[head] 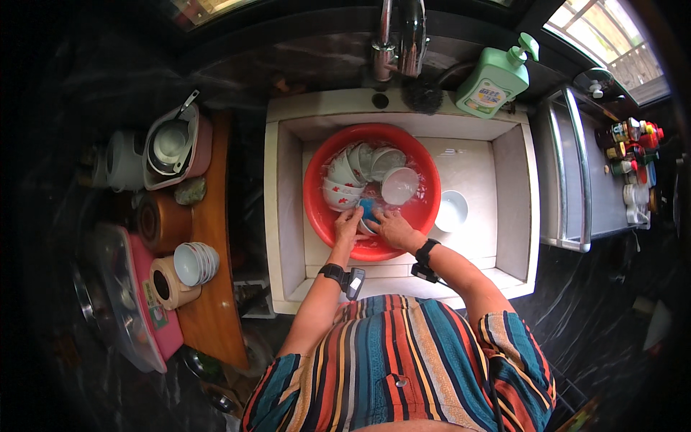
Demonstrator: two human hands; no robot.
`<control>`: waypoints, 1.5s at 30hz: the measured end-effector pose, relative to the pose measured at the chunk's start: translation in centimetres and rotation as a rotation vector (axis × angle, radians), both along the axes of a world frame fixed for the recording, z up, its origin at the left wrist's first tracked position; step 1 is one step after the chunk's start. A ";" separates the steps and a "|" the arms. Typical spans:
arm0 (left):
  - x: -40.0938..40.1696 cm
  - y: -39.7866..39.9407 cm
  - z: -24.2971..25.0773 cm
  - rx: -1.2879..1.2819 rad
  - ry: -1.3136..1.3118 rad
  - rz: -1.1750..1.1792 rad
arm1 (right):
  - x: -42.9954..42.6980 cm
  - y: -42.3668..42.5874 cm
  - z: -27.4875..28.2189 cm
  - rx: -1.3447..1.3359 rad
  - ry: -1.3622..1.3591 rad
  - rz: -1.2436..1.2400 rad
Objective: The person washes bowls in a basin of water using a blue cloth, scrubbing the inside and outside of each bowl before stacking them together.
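Observation:
A red plastic basin (432, 216) with water and several white bowls stands in the sink. My left hand (348, 225) grips a white bowl (365, 228) at the basin's near side, mostly hidden by my hands. My right hand (398, 231) presses a blue scrubbing cloth or sponge (369, 207) into that bowl. Beyond my hands, flower-patterned bowls (345, 173) lean on one another in an arc. A pale bowl (400, 186) lies tilted at the right of the group. Outside the basin, one white bowl (452, 211) rests on the sink floor.
The light stone sink (513, 200) has a raised rim. Behind it are a chrome faucet (384, 54), a dark scrubber (423, 96) and a green pump bottle (494, 81). Stacked bowls (190, 263) sit on a canister (171, 283) at left, by a wooden board (208, 318).

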State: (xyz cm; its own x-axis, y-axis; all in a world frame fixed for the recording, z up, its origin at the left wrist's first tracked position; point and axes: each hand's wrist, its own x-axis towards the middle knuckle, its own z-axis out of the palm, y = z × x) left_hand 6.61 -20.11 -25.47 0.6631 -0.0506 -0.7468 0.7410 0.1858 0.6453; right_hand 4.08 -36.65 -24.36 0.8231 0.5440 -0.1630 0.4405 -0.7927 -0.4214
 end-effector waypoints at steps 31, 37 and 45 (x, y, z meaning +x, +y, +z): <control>0.3 -0.3 -0.7 0.167 -0.008 -0.107 | -0.5 1.9 -3.4 -0.276 -0.112 -0.022; -0.4 0.4 -2.5 0.253 -0.149 -0.135 | 3.1 2.8 2.4 -0.049 0.656 -0.227; -0.3 -0.2 -0.5 0.129 -0.105 -0.067 | -0.6 0.8 -0.3 0.023 0.208 -0.071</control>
State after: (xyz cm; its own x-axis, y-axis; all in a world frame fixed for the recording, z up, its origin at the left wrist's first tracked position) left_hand 6.31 -20.34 -26.02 0.7360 -0.0054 -0.6770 0.6764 0.0495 0.7349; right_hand 3.49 -35.87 -24.70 0.8094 0.4916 -0.3212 0.2860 -0.8077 -0.5155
